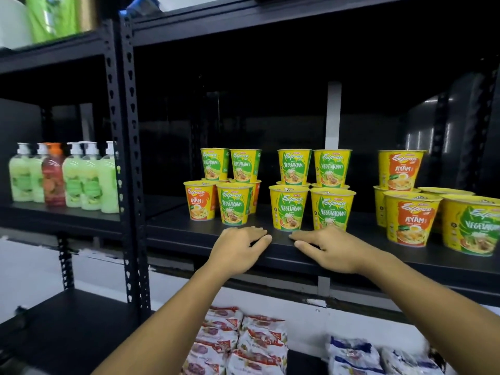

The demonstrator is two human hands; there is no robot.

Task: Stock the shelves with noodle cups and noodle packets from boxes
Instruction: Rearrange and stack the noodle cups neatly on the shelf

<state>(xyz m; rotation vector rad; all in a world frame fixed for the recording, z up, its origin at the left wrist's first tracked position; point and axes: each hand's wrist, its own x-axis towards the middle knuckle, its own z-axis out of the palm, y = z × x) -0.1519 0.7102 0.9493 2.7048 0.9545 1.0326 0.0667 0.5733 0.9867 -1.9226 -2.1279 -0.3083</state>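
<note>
Yellow noodle cups stand in three stacked groups on the black shelf: a left group, a middle group of green Vegetarian cups and a right group with red Ayam cups. My left hand and my right hand hover empty over the shelf's front edge, just in front of the left and middle groups, fingers relaxed and touching no cup. On the lower shelf lie red noodle packets and blue ones.
Pump bottles of green and red soap fill the neighbouring shelf at left. A perforated black upright post divides the two bays. Bare shelf surface lies between the post and the left cups. Green packages sit on the top left shelf.
</note>
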